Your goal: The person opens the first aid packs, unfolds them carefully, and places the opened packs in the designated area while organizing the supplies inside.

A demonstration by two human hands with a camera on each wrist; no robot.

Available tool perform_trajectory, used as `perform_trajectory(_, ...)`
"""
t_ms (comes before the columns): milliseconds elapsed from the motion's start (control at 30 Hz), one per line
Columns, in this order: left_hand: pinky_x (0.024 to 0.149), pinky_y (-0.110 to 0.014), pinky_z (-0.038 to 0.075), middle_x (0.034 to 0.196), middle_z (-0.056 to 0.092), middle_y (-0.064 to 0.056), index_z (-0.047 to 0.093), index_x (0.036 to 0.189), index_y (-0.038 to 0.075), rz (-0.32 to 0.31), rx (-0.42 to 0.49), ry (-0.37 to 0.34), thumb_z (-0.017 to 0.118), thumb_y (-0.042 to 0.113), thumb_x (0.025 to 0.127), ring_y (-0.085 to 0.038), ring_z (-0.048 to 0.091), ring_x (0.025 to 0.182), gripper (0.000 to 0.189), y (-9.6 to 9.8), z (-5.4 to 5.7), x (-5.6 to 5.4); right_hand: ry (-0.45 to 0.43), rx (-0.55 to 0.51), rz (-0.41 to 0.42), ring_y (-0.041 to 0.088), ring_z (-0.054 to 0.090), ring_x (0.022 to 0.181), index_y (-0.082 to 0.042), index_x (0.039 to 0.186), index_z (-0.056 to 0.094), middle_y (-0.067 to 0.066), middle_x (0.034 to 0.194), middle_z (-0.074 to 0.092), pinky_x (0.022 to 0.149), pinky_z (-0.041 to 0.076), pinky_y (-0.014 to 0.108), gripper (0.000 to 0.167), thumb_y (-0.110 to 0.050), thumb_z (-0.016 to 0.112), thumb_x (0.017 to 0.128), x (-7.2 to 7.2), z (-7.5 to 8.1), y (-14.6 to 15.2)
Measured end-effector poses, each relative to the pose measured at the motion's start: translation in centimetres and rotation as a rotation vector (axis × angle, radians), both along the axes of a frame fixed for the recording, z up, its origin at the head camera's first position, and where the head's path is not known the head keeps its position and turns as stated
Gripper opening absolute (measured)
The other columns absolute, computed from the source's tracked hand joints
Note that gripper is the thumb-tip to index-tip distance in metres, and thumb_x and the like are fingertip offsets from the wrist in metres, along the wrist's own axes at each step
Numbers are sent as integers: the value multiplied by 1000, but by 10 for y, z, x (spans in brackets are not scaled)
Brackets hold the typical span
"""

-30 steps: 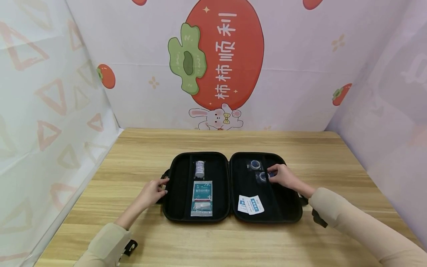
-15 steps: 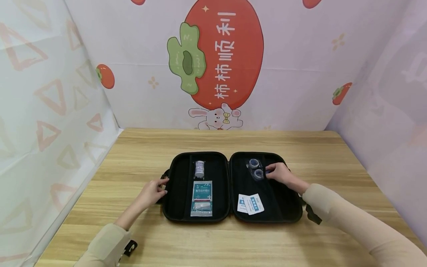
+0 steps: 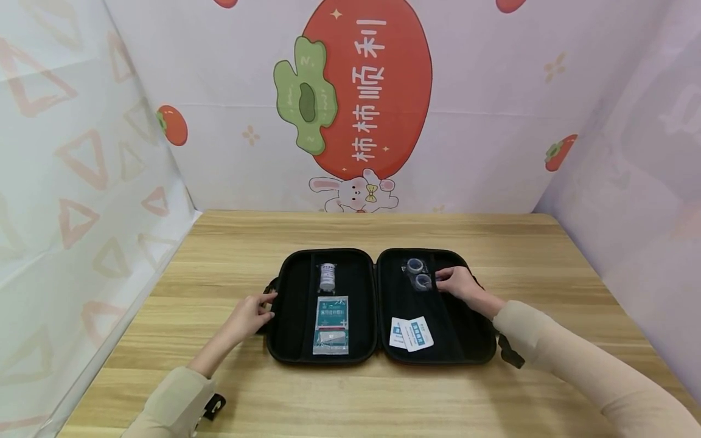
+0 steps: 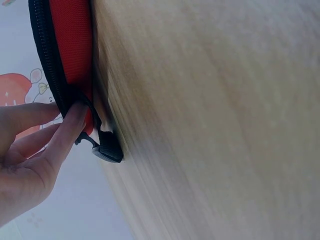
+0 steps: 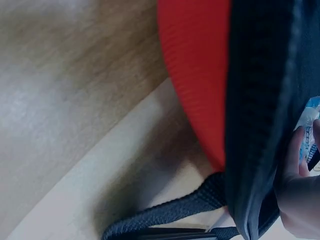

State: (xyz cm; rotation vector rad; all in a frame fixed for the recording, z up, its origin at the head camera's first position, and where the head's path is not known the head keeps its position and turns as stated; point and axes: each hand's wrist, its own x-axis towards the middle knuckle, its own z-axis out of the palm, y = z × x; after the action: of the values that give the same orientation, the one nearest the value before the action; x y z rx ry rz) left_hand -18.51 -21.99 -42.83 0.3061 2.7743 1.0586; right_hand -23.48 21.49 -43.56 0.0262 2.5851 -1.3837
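Observation:
A black-lined case point(image 3: 296, 353) with a red outside lies unfolded on the wooden table. My left hand point(image 3: 249, 316) grips its left rim; in the left wrist view the fingers point(image 4: 65, 135) lie at the zipper edge. Inside the right half, my right hand point(image 3: 464, 285) pinches the clear wrapping of two tape rolls point(image 3: 423, 281), beside a dark dividing edge. The right wrist view partly shows a clear, blue-printed packet point(image 5: 307, 130) at the fingertips. The left half holds a small white bottle point(image 3: 327, 277) and a teal packet point(image 3: 331, 325).
Two white-and-blue sachets point(image 3: 417, 334) overlap at the lower part of the case's right half. A black strap point(image 5: 165, 210) loops out from the case's right side. A zipper pull point(image 4: 107, 147) hangs near my left fingers. Printed cloth walls point(image 3: 219, 152) enclose the table point(image 3: 339, 401).
My right hand has shifted slightly left, and the wrapped tape rolls have moved up and left, sitting more fully in view. The left hand has stayed on the rim.

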Motion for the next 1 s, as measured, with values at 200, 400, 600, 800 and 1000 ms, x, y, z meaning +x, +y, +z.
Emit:
perform_trajectory(200, 55, -24, 45, 115, 53, -27, 48, 119, -11, 6, -10, -8, 57, -7, 79, -21, 61, 78, 42, 1, 0, 0, -56, -59, 5, 5, 56, 70, 15, 107, 56, 22, 102, 60, 65, 48, 20, 32, -6, 58, 83, 1, 0, 2)
perform_trajectory(400, 56, -25, 46, 117, 52, -27, 49, 119, -12, 3, -9, 6, 57, -8, 78, -22, 61, 79, 41, 1, 0, 1, -104, -162, 31, 3, 55, 69, 15, 106, 56, 11, 91, 65, 64, 47, 18, 28, -3, 54, 85, 2, 3, 4)
perform_trajectory(600, 56, -25, 46, 117, 52, -26, 49, 119, -12, 6, -9, 6, 57, -7, 78, -22, 61, 78, 41, 0, 0, 1, -148, -287, 49, 8, 61, 77, 19, 112, 49, 17, 97, 64, 68, 49, 21, 30, 4, 49, 86, 0, 2, 5)
perform_trajectory(800, 54, -24, 45, 117, 52, -26, 49, 119, -12, 8, -17, 6, 57, -7, 78, -20, 61, 76, 41, 0, -1, 0, -163, -323, 61, 12, 62, 84, 19, 116, 46, 25, 107, 58, 72, 49, 25, 32, 5, 46, 87, -2, 0, 5)
perform_trajectory(1000, 55, -24, 45, 115, 53, -26, 50, 118, -12, 9, -25, 16, 58, -7, 78, -20, 61, 75, 41, 1, 0, 0, -187, -288, 54, 16, 62, 88, 16, 118, 45, 27, 113, 54, 76, 49, 29, 32, 4, 44, 89, -1, 0, 6)
